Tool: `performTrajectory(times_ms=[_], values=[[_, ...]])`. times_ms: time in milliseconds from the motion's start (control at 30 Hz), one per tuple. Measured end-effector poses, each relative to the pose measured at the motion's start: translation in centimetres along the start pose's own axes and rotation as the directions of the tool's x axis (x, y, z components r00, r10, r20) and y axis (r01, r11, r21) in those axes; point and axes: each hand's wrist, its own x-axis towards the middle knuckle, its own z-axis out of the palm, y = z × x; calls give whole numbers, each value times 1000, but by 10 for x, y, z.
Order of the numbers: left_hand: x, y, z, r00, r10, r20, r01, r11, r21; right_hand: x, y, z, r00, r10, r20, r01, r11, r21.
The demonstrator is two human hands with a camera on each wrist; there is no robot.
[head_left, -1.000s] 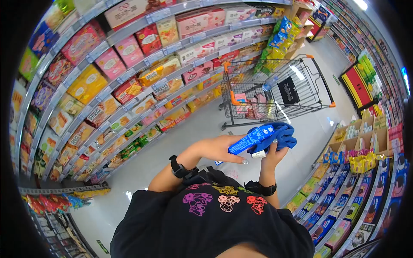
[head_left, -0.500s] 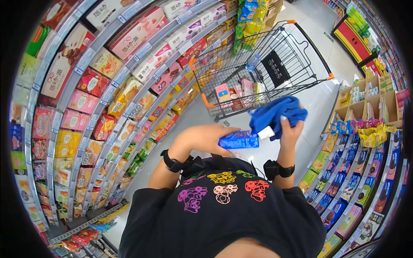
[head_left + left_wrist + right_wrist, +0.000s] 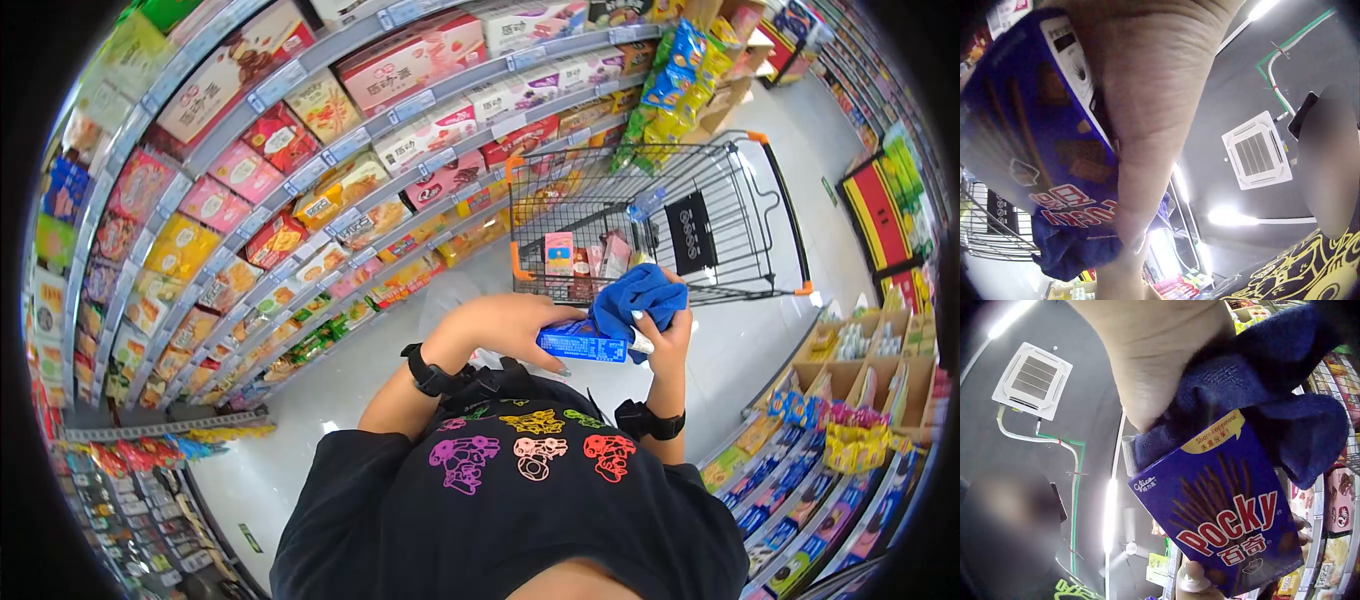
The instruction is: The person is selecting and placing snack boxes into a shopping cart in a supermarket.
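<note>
In the head view my left hand [image 3: 510, 328] pinches a blue Pocky box [image 3: 583, 342] between thumb and fingers, its narrow side up. My right hand [image 3: 670, 345] grips a bunched blue cloth [image 3: 640, 300] with a white tag, right against the box's end. The right wrist view shows the front of the Pocky box [image 3: 1229, 512], with the cloth [image 3: 1241, 387] lying along its top edge. From the left wrist view, the box [image 3: 1035, 119] sits under my left hand [image 3: 1154, 106], the cloth [image 3: 1072, 250] beyond it.
A wire shopping cart [image 3: 740, 230] with orange corners stands just ahead, holding a pink box [image 3: 558, 252], a bottle [image 3: 647, 204] and other packs. Snack shelves [image 3: 330, 155] line the left; more shelves and a cardboard display [image 3: 860, 385] are on the right.
The cloth, spread wider half a second ago, is bunched against the box again. The box has turned from slanted to nearly level over the last second. The head view has shifted.
</note>
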Motion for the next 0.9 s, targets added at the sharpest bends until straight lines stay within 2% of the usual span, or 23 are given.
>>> performTrajectory(times_ms=[100, 167, 300, 400, 433, 533, 667, 700, 800, 867, 900], values=[[-3, -3, 6, 1000, -4, -25, 2, 998, -66, 0, 8, 0, 999, 10, 33, -11, 1000, 23], [-2, -11, 11, 999, 18, -48, -20, 999, -46, 1, 15, -2, 998, 8, 61, -7, 1000, -12], [2, -10, 2, 997, 22, -71, -24, 999, -33, 6, 25, 0, 998, -64, -3, 64, 997, 40], [6, -7, -3, 996, 19, -88, -23, 999, -42, 10, 26, 0, 991, -49, -126, 57, 997, 60], [7, -7, -4, 996, 16, -89, -21, 998, -52, 12, 26, 1, 989, 0, -149, 16, 994, 109], [8, -21, 1, 994, 26, -106, -37, 994, -99, 15, 35, -1, 993, 34, -116, -17, 989, 147], [19, -25, 1, 1000, 18, -6, -19, 992, -126, 10, 35, 2, 996, -49, -77, 52, 998, 36], [23, -23, -3, 1000, 27, 3, -27, 994, -110, 9, 31, 1, 995, -10, -98, 19, 996, 86], [34, -19, -15, 999, 34, 35, -32, 996, -82, 7, 39, -8, 975, -62, -213, 88, 990, 114], [42, -23, -15, 996, 91, 11, -90, 994, -60, 6, 38, -13, 958, -136, -252, 151, 988, 40], [44, -22, -16, 998, 67, 15, -66, 996, -52, 5, 35, -16, 951, -182, -248, 187, 982, -3]])
